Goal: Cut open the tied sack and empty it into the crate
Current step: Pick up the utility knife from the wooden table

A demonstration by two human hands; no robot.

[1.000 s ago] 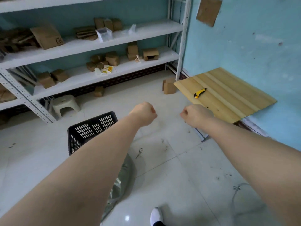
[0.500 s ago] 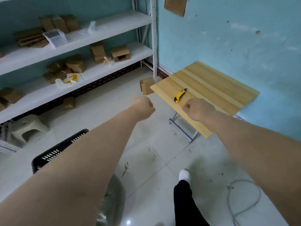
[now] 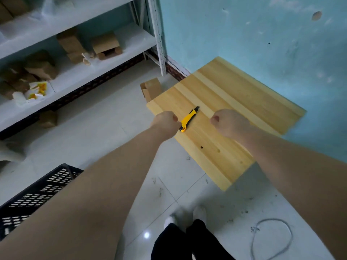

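A yellow and black utility knife [image 3: 189,118] lies on a small wooden table [image 3: 232,102] against the blue wall. My left hand [image 3: 165,122] is a closed fist at the table's near-left edge, just left of the knife's handle end. My right hand [image 3: 230,122] is also a fist, hovering over the table to the right of the knife. Neither hand holds anything. The black slotted crate [image 3: 35,196] stands on the floor at lower left, partly behind my left arm. The sack is out of view.
White shelving [image 3: 93,64] with several cardboard boxes runs along the left wall. One cardboard box [image 3: 151,89] sits on the floor beside the table. A loop of grey cord [image 3: 272,239] lies on the tiles at lower right. My feet [image 3: 185,216] stand below.
I have stepped toward the table, so it and the knife are now under my fists. The crate slid to the lower left and the sack dropped out of view.
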